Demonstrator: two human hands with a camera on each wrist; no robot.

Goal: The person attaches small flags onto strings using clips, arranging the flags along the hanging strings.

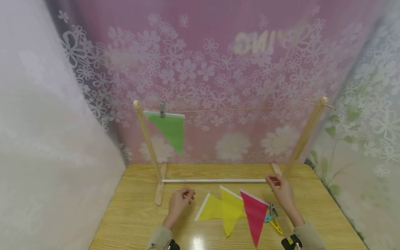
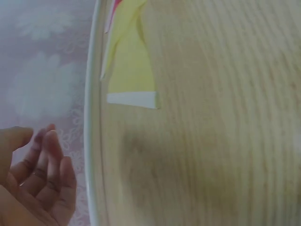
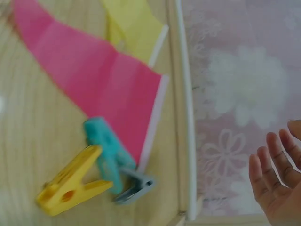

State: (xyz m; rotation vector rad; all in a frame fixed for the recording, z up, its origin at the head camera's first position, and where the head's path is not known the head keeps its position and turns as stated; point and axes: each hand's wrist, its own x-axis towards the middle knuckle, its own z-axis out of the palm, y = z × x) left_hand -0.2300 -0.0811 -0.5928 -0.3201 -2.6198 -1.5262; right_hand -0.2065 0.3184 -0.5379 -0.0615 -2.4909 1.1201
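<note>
My left hand (image 1: 178, 204) hovers above the table, left of the yellow pennants, its fingers loosely bent and holding nothing. Over the right end of the white bar is my right hand (image 1: 282, 194), also empty with relaxed fingers. Between the hands lie two overlapping yellow pennants (image 1: 210, 209) and a red-pink pennant (image 1: 255, 217), each with a white edge strip. By the red-pink one sit a grey clothespin (image 3: 134, 186), a teal clothespin (image 3: 106, 148) and a yellow clothespin (image 3: 70, 183). A green pennant (image 1: 173, 131) hangs from the string (image 1: 237, 109) under a grey clothespin (image 1: 162, 110).
The string runs between a left wooden post (image 1: 148, 144) and a right wooden post (image 1: 304, 139). A white bar (image 1: 215, 181) joins their feet, low over the wood-grain table (image 1: 125, 215). Behind hangs a pink flowered curtain (image 1: 200, 45), with pale curtains at both sides.
</note>
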